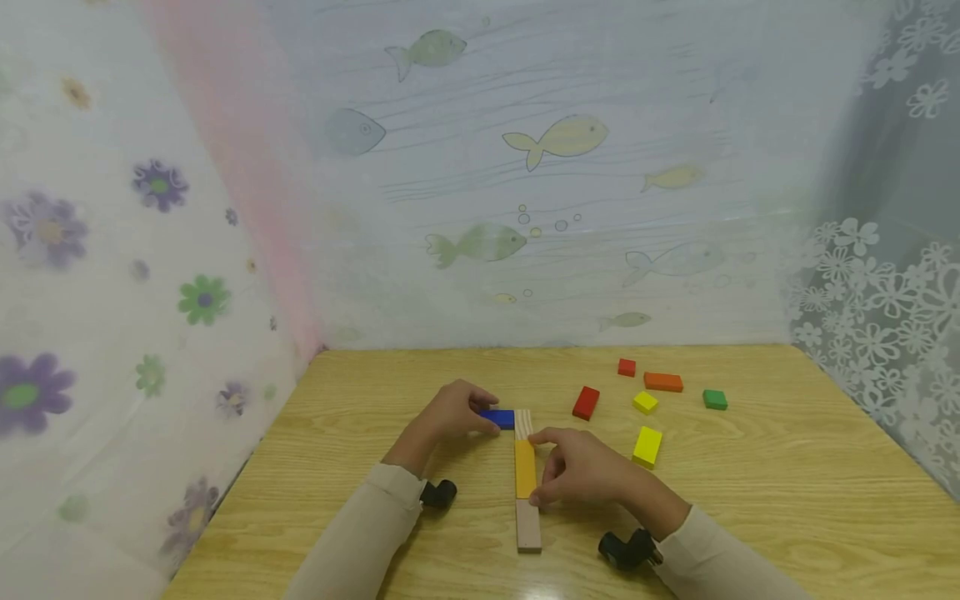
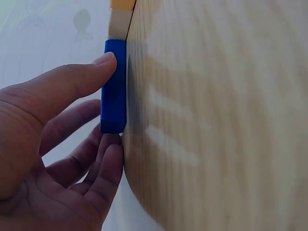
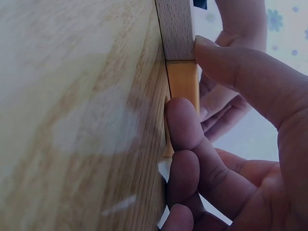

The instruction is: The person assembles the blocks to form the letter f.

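Note:
My left hand (image 1: 453,410) pinches a blue block (image 1: 504,419) lying on the table, its thumb (image 2: 96,74) along one long side. One end of that block meets a pale wooden block (image 1: 522,423). This pale block heads a straight row, with an orange-yellow block (image 1: 525,471) in the middle and a brownish wooden block (image 1: 528,529) at the near end. Beside the row, my right hand (image 1: 588,468) touches its right side. The index fingertip is by the far end of the orange-yellow block, the thumb (image 3: 219,62) by the joint with the brownish block.
Right of the row lie loose blocks: a long red one (image 1: 586,403), a small red one (image 1: 627,367), an orange one (image 1: 663,382), a green one (image 1: 715,400), a small yellow one (image 1: 645,403) and a larger yellow one (image 1: 647,447). A fish-patterned curtain (image 1: 480,183) hangs behind the table.

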`<action>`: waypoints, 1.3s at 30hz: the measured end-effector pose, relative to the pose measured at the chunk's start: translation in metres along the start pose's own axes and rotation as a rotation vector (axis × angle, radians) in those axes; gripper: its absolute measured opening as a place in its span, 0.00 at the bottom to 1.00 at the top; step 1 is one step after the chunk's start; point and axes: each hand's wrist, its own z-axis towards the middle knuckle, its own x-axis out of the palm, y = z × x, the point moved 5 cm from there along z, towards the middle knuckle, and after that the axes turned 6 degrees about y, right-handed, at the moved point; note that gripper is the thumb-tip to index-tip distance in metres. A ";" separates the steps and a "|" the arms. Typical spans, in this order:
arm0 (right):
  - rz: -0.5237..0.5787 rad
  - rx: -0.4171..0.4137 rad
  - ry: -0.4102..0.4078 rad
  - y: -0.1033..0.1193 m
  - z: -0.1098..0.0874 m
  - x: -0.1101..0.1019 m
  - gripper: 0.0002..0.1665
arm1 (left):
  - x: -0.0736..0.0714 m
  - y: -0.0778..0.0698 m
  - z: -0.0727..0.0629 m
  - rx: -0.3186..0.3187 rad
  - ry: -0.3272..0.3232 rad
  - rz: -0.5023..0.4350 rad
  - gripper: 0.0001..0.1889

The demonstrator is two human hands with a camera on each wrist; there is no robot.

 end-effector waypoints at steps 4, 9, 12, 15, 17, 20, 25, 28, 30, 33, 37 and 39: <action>-0.005 0.006 -0.001 0.001 -0.001 0.000 0.53 | -0.001 0.005 -0.006 -0.012 -0.026 -0.012 0.28; -0.012 0.007 -0.007 0.002 -0.001 -0.001 0.53 | -0.006 0.013 -0.016 -0.028 -0.066 -0.033 0.28; -0.015 0.010 -0.010 0.002 -0.001 -0.001 0.53 | -0.008 0.017 -0.021 -0.036 -0.065 -0.078 0.27; -0.013 0.007 -0.009 0.002 -0.001 -0.001 0.53 | -0.010 0.020 -0.024 -0.038 -0.059 -0.135 0.26; -0.011 0.008 -0.009 0.002 -0.001 -0.001 0.53 | -0.010 0.020 -0.024 -0.028 -0.055 -0.161 0.25; -0.009 0.009 -0.012 0.001 -0.002 -0.001 0.53 | -0.010 0.022 -0.024 -0.010 -0.042 -0.195 0.24; -0.004 0.009 -0.012 0.000 -0.003 -0.002 0.53 | -0.009 0.024 -0.023 0.011 -0.030 -0.229 0.21; 0.000 0.011 -0.011 0.001 -0.004 -0.002 0.53 | -0.009 0.025 -0.022 0.010 -0.032 -0.235 0.19; -0.002 0.012 -0.012 0.001 -0.004 -0.002 0.53 | -0.009 0.026 -0.023 0.001 -0.036 -0.236 0.18; -0.008 0.015 -0.012 0.002 -0.003 -0.002 0.53 | -0.010 0.027 -0.023 -0.010 -0.040 -0.229 0.17; -0.016 0.015 -0.008 0.003 -0.003 -0.001 0.54 | -0.010 0.029 -0.024 -0.026 -0.038 -0.223 0.17; -0.020 0.015 -0.004 0.004 -0.003 0.000 0.54 | -0.009 0.028 -0.025 -0.031 -0.035 -0.226 0.17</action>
